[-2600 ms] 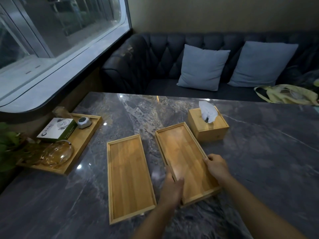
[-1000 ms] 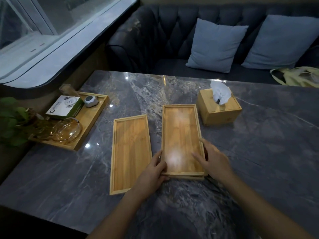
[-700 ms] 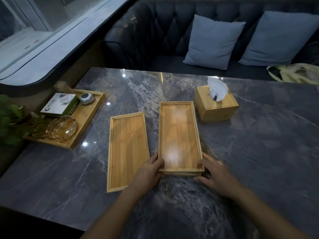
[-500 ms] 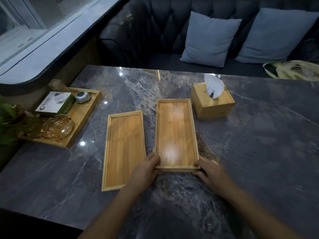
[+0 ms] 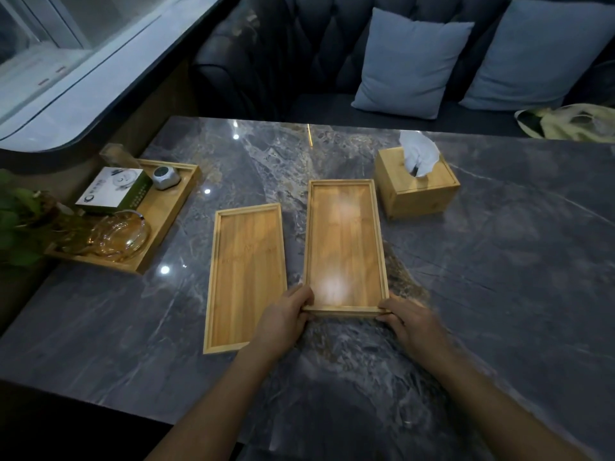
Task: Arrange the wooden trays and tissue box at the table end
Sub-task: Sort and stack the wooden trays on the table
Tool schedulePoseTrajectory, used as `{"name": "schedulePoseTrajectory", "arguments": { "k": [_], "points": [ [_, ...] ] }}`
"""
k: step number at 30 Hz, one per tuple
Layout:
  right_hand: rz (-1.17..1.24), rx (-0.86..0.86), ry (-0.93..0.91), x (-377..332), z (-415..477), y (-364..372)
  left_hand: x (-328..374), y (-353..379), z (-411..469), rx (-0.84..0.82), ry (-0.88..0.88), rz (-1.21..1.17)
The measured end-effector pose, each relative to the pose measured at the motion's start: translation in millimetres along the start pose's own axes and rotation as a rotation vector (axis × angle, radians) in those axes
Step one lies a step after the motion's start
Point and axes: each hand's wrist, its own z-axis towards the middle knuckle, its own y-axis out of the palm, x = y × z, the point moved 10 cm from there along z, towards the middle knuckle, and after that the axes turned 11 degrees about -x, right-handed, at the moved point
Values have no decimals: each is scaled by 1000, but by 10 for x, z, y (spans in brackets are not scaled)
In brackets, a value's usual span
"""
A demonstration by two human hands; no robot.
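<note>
Two empty trays side by side on the desk [image 5: 499, 277], left tray [image 5: 246, 277] nearer than right tray [image 5: 344, 244], tissue box [image 5: 417, 191] just behind-right of the right tray, laden tray [image 5: 166, 214] far left, sofa [image 5: 299, 61] with two cushions [image 5: 409, 61] behind the desk.

Two bare forearms, apparently sleeveless

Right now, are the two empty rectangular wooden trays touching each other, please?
Apart: the head view shows a strip of dark marble between the left tray and the held tray.
</note>
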Motion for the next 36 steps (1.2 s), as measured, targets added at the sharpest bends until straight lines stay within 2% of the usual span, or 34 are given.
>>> {"name": "schedulePoseTrajectory", "arguments": {
  "k": [12,24,26,29,32,34,36],
  "points": [
    [-17,15,-28,-36,-41,22,34,-10,-67,64,-19,57],
    [-58,51,-59,-43,-74,29,72,-5,-107,57,-40,33],
    [-27,33,-5,7,-80,31,69,6,-112,44,-47,22],
    [119,-8,169,248,-85,43,-3,54,-105,-32,-72,-37],
    [428,-25,362,525,-75,86,-111,94,-74,-137,-116,-391],
    [581,-8,493,689,-52,110,-168,32,-27,-112,-173,-552],
    [627,-23,547,753,16,131,-145,-41,43,-92,-174,-463]
  ]
}}
